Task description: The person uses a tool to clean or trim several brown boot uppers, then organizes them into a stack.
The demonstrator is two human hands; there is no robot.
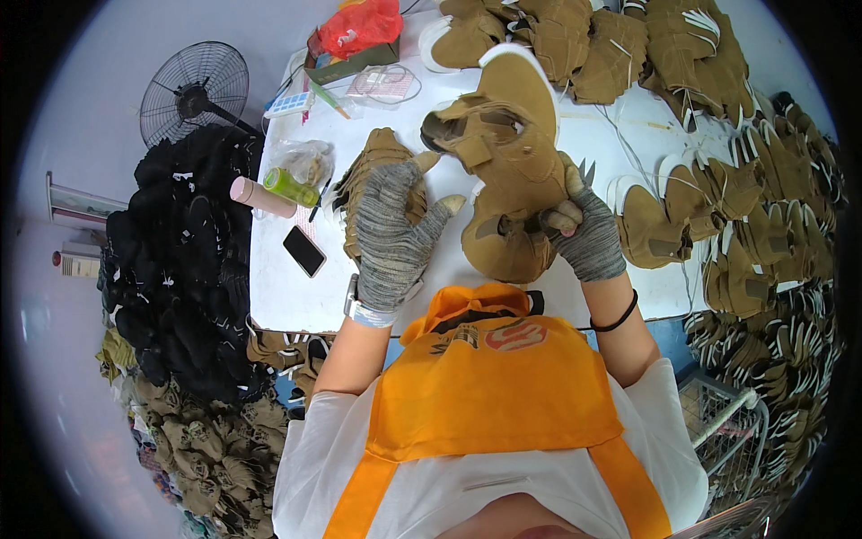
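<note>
My left hand (pixel 395 229), in a grey knit glove with bare fingertips, is open with thumb and fingers apart. It lies over a bundle of brown shoe uppers (pixel 382 148). My right hand (pixel 588 229), gloved the same way, is closed at the right edge of a brown shoe upper (pixel 510 242). The pointed blades of small scissors (pixel 587 171) stick up from that hand; their handles are hidden. Another brown upper with a white edge (pixel 521 90) extends above the held one and touches it. Whether the two are joined I cannot tell.
A phone (pixel 304 251), a pink bottle (pixel 262 197) and a green bottle (pixel 291 187) lie left on the white table (pixel 296 310). Brown uppers (pixel 611 58) pile up at the back and right. Black uppers (pixel 180 260) and a fan (pixel 194 99) stand left.
</note>
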